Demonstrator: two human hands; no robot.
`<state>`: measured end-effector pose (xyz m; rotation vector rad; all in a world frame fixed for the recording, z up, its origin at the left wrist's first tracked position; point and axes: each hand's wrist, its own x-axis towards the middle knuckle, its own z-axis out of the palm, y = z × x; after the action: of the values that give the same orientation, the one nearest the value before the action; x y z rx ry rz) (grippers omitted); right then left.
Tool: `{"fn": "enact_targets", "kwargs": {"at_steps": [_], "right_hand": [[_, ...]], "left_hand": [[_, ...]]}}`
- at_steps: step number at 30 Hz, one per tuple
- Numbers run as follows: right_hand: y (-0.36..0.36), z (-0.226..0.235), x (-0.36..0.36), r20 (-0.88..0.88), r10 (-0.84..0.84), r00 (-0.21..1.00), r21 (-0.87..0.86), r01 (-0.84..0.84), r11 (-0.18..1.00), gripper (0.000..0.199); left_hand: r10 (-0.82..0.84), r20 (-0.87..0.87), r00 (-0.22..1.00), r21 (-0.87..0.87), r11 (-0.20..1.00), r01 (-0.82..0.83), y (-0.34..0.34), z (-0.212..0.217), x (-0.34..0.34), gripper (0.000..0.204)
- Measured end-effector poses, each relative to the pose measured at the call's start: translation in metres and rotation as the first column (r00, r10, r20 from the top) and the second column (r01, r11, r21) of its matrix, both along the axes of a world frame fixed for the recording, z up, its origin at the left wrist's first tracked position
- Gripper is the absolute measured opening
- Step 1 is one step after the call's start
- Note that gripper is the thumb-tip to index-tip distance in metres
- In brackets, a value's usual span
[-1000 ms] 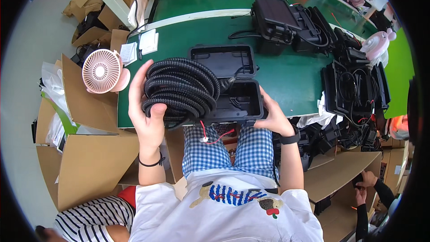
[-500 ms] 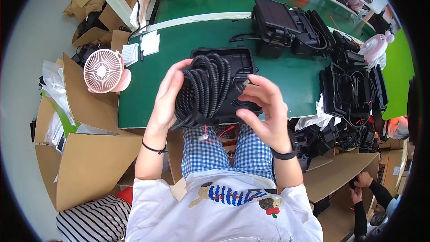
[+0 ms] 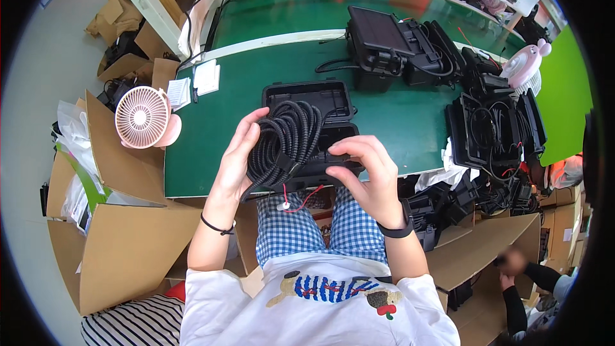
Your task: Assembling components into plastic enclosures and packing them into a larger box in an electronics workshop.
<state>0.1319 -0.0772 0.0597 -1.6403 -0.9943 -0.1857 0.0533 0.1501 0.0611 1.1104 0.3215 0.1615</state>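
A coil of black corrugated cable (image 3: 296, 129) is in my left hand (image 3: 236, 154), whose fingers wrap its left side. Below and behind the coil, an open black plastic box (image 3: 307, 91) rests at the table's front edge, its lid laid back on the far side. My right hand (image 3: 370, 176) is over the box's right side, thumb and fingers apart with nothing between them. From the front of the box hang a thin red wire (image 3: 306, 202) and a small white connector (image 3: 283, 206). The coil hides much of the box's inside.
More black boxes (image 3: 378, 41) with cables stand at the back right of the green table (image 3: 237, 99). A pink fan (image 3: 142, 115) and white papers (image 3: 206, 77) are at left. Cardboard boxes (image 3: 128, 250) flank me. Another person's hands (image 3: 510, 268) work at lower right.
The view has shifted, so the table sits lower. My right fingers have come away from the black plug end that was beside them. The coil stays in my left hand.
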Motion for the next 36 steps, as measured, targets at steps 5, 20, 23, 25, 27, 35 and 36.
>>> {"fn": "enact_targets", "kwargs": {"at_steps": [5, 20, 23, 25, 27, 35, 36], "right_hand": [[0.014, -0.012, -0.005, 0.119, -0.021, 0.993, -0.063, 0.029, 0.998, 0.030], [0.010, -0.011, -0.012, 0.027, -0.182, 0.983, -0.176, 0.184, 0.967, 0.032], [0.005, 0.000, -0.014, 0.358, -0.171, 0.918, -0.226, 0.262, 0.938, 0.035], [0.007, 0.006, -0.016, 0.395, -0.191, 0.899, -0.221, 0.294, 0.930, 0.035], [0.010, 0.008, -0.018, 0.427, -0.214, 0.879, -0.218, 0.329, 0.919, 0.034], [0.013, 0.002, -0.008, 0.384, -0.188, 0.904, -0.222, 0.288, 0.932, 0.029], [0.012, 0.001, -0.007, 0.394, -0.186, 0.900, -0.228, 0.291, 0.929, 0.029]], "left_hand": [[0.110, 0.285, 0.952, 0.951, 0.092, -0.295, 0.001, 0.024, -0.014, 0.032], [-0.227, 0.518, 0.824, 0.701, -0.439, -0.562, -0.057, -0.007, -0.002, 0.027], [-0.233, 0.533, 0.813, 0.698, -0.422, -0.578, -0.053, -0.003, -0.003, 0.027], [-0.245, 0.548, 0.800, 0.693, -0.402, -0.598, -0.050, -0.001, -0.003, 0.028], [-0.222, 0.574, 0.788, 0.700, -0.366, -0.613, -0.046, -0.001, -0.004, 0.029], [-0.226, 0.513, 0.828, 0.744, -0.366, -0.560, -0.050, -0.002, 0.004, 0.025], [-0.269, 0.494, 0.827, 0.758, -0.334, -0.561, -0.050, -0.001, 0.005, 0.023]]}}
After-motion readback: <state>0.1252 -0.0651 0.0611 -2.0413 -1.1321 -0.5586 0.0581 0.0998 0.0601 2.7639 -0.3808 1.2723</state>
